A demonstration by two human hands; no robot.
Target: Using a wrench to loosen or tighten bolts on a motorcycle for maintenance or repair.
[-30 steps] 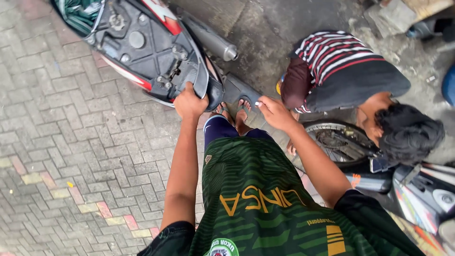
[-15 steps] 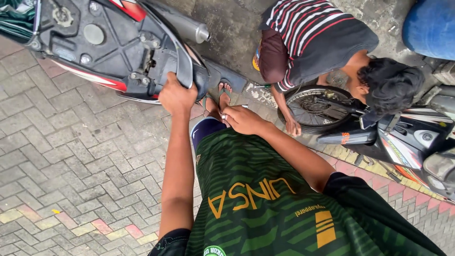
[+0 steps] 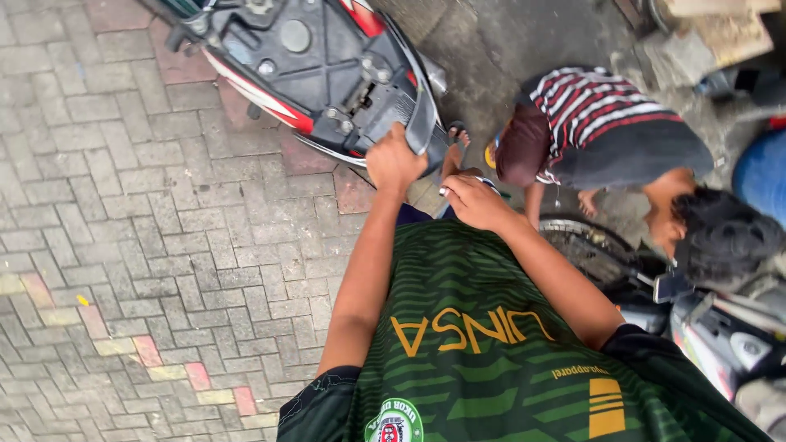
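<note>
A motor scooter [image 3: 311,65] with its seat off stands on the paving ahead of me, its black inner tub and red-and-white side panels showing. My left hand [image 3: 395,162] grips the dark rear tail panel [image 3: 422,123] of the scooter. My right hand [image 3: 473,200] hovers just below and to the right of that panel, fingers curled; whether it holds anything small is hidden. I wear a green striped jersey [image 3: 483,352].
A person in a striped shirt [image 3: 606,123] crouches at the right, bent over a wheel [image 3: 585,245] of a second scooter [image 3: 729,336]. Grey brick paving [image 3: 139,245] spreads to the left. Rubble and boards [image 3: 704,33] lie at the top right.
The view has swung, shifting the scooter and the crouching person. My left hand stays on the tail panel. My right hand has drawn back slightly from the scooter's rear.
</note>
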